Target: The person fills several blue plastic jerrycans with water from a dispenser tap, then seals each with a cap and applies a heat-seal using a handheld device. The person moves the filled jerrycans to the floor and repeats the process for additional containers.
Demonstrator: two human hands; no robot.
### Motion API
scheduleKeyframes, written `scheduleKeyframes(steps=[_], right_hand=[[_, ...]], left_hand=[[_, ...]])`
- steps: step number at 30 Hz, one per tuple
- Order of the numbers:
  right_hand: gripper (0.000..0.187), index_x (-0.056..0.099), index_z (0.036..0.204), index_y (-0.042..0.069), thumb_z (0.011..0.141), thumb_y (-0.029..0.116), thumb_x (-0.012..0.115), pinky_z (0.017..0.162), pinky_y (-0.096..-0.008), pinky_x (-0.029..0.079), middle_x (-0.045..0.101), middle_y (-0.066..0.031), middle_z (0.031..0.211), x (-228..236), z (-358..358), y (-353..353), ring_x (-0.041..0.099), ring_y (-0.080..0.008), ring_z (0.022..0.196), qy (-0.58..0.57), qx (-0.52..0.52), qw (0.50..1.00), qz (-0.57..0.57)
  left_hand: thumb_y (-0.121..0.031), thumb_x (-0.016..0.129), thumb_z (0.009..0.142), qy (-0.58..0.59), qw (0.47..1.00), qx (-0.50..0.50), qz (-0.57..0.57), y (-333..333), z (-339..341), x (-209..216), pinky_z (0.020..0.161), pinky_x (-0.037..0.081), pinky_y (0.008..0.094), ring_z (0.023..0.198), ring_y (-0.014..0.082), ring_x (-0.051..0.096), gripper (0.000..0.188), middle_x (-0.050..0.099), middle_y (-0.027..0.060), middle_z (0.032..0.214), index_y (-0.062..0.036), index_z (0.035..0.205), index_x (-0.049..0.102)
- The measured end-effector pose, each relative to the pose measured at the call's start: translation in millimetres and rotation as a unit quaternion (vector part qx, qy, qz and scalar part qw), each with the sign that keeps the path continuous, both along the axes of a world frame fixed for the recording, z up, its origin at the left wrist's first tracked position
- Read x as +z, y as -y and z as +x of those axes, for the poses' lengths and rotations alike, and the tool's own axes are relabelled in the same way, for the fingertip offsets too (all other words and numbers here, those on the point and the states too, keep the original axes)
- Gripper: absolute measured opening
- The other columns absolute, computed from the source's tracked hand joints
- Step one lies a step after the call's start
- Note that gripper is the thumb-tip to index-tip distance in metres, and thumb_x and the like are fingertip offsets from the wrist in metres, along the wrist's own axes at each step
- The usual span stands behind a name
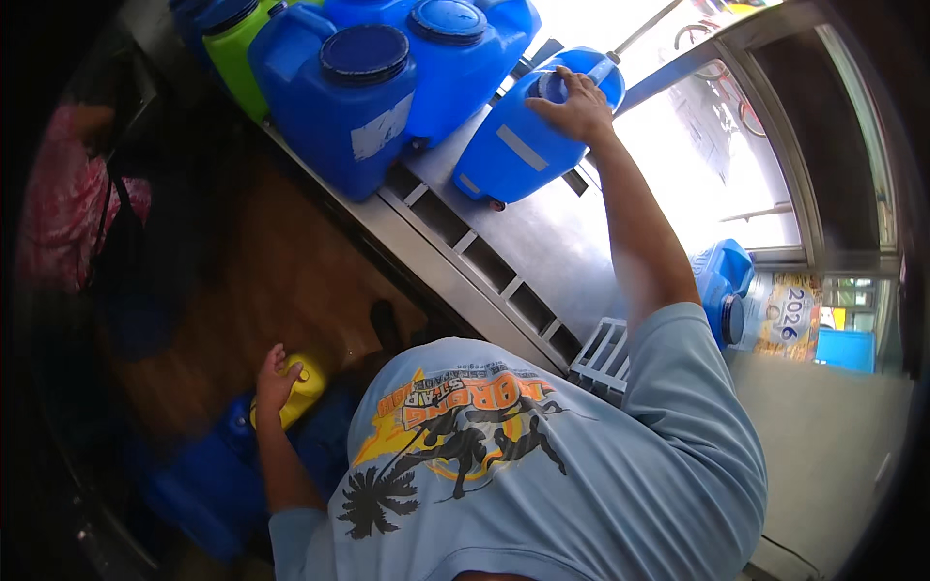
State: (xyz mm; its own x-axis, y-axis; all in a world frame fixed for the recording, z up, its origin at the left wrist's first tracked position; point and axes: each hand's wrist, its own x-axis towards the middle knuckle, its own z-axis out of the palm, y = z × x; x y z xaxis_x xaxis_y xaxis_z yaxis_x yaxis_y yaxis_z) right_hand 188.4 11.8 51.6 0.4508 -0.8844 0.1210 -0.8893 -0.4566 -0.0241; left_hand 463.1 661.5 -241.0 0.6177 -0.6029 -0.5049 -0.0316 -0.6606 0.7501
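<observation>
On the metal counter, a blue plastic jug (496, 163) with a pale strip on its side tilts away from me. My right hand (578, 105) reaches over its top, the fingers and thumb curled around the blue cap (552, 87). Low on the left, my left hand (278, 381) hangs with its fingers apart beside a yellow container (306, 389); whether it touches that container I cannot tell. Two large blue jugs with round dark lids, a nearer one (339, 126) and a farther one (460, 73), stand left of the tilted jug.
The metal counter (552, 242) has a row of slots along its near edge. A green jug (237, 53) stands at the far left. Another blue jug (715, 281) is at the right by a framed opening, near a grey slatted rack (605, 356). A person in pink (68, 208) is at left.
</observation>
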Motion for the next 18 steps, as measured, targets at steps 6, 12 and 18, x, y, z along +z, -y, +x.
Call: scheduleKeyframes(steps=[6,12,18], right_hand=[[0.101,0.045,0.153,0.017,0.072,0.072,0.072,0.117,-0.0461,0.035,0.043,-0.0198,0.156,0.5,-10.5,1.9,0.041,-0.0393,0.144,0.024,0.028,0.999,0.013],[0.1,0.043,0.154,0.02,0.071,0.068,0.072,0.116,-0.0584,0.029,0.039,-0.0196,0.156,12.4,-7.7,-1.3,0.034,-0.0416,0.144,0.067,0.023,0.997,0.042],[0.102,0.044,0.154,0.016,0.07,0.065,0.073,0.116,-0.0567,0.029,0.038,-0.0241,0.155,12.8,-10.0,2.0,0.034,-0.0424,0.144,0.091,0.046,0.993,0.056]], left_hand=[[-0.026,0.086,0.081,-0.034,0.991,-0.131,-0.009,99.5,-3.1,15.0,0.107,0.047,0.0416,0.129,0.032,0.058,0.08,0.057,0.0209,0.143,-0.0079,0.149,0.047],[-0.038,0.083,0.083,-0.001,0.94,-0.31,-0.14,299.9,-27.6,55.9,0.106,0.047,0.0405,0.126,0.0307,0.059,0.081,0.059,0.0197,0.14,-0.0055,0.148,0.047],[-0.062,0.059,0.095,-0.016,0.908,-0.316,-0.274,501.0,-55.8,104.0,0.11,0.041,0.0393,0.133,0.0276,0.052,0.084,0.052,0.0199,0.147,-0.0023,0.151,0.043]])
